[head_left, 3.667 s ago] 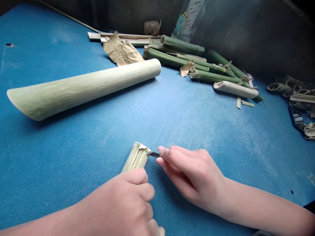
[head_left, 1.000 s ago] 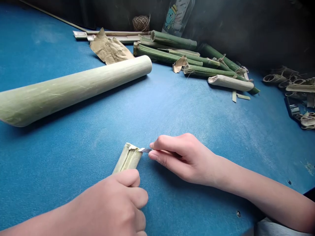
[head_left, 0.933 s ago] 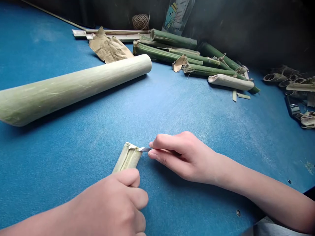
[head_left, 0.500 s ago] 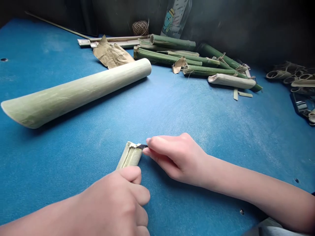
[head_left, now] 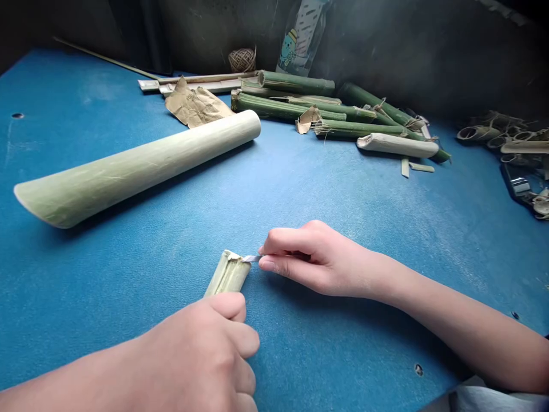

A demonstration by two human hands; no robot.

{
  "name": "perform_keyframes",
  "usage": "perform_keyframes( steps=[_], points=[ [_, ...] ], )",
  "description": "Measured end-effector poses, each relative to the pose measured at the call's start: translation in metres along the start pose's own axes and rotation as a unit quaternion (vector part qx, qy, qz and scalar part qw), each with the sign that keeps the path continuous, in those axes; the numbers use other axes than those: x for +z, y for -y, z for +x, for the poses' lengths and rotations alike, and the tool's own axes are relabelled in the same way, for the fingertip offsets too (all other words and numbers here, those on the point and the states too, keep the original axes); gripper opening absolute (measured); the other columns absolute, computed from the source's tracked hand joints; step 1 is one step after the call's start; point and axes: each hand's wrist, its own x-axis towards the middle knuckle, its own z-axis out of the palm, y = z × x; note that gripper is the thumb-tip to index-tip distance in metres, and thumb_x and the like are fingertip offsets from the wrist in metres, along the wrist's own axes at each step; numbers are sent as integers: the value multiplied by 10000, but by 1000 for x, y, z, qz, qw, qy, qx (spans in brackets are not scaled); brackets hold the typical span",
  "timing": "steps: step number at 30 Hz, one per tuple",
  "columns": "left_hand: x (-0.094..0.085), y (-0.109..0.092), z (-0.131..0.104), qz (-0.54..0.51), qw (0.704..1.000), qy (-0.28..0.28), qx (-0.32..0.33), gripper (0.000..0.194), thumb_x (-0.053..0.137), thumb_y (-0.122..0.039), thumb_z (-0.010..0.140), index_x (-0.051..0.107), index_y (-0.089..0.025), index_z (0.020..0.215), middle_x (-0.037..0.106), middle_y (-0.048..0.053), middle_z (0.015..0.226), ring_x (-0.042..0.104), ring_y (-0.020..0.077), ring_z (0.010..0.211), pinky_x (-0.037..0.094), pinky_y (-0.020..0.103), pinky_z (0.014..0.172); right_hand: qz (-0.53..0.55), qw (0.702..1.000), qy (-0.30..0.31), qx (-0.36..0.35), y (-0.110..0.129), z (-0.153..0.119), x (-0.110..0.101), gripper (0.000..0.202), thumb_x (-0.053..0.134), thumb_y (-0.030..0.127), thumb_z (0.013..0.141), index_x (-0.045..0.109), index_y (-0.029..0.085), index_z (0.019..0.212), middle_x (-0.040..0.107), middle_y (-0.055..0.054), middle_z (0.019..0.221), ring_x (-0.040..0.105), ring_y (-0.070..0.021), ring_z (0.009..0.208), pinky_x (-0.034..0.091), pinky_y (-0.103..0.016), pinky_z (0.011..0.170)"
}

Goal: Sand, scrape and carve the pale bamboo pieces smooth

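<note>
A short pale-green bamboo piece (head_left: pixel 229 272) with a grooved face and a rough upper end sticks out of my left hand (head_left: pixel 210 349), whose fingers are wrapped round its lower part. My right hand (head_left: pixel 306 258), to the right of the piece, pinches a small thin blade (head_left: pixel 251 258) between thumb and fingers. The blade's tip meets the top right corner of the bamboo. Its other end is hidden in my hand.
A long peeled bamboo tube (head_left: pixel 141 166) lies at the left on the blue table (head_left: pixel 128 274). Behind it are crumpled brown paper (head_left: pixel 196 105), green bamboo lengths (head_left: pixel 295 83), a twine ball (head_left: pixel 242 60) and a clear bottle (head_left: pixel 302 37). Bamboo rings (head_left: pixel 477 133) lie far right.
My right hand has turned and shifted slightly up and right. The blade now shows pale instead of dark. My left hand keeps its hold, and the view has tilted slightly.
</note>
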Motion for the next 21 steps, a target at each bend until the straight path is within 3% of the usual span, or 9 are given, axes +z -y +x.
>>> perform_keyframes(
  steps=[3,9,13,16,21],
  points=[
    [8,2,-4,-37,999,13,22,438,588,-300,890,370,-197,524,437,-51,482,395,106,519,424,277,646,-14,1000,20,2,1,1,-3,241,507,327,1019,540,195,821,453,68,635,364,-73,552,302,-208,552],
    [27,-2,-12,6,999,28,-41,357,598,-326,903,503,-219,575,349,-69,420,369,110,460,402,300,616,-52,998,5,-25,9,2,7,238,486,259,1020,435,218,792,412,59,659,352,-88,579,294,-220,575],
    [16,-2,-3,-19,1000,7,23,391,603,-284,876,428,-210,534,393,-55,432,366,115,472,398,312,623,-114,991,-52,-44,9,-1,24,201,453,267,1037,475,222,842,503,32,714,411,-96,607,268,-226,545],
    [2,-2,2,-29,999,9,17,383,579,-228,860,393,-210,526,468,-34,484,412,126,518,407,322,655,-158,981,-98,-63,2,-7,27,210,452,302,1039,522,212,863,523,24,704,407,-94,582,244,-233,514],
    [-6,-4,2,-37,999,22,7,395,591,-210,844,360,-200,524,473,-28,499,425,125,541,404,311,664,-61,991,-105,-50,-8,-10,12,207,519,275,1015,525,196,824,423,70,621,349,-69,526,321,-188,542]
  ],
)
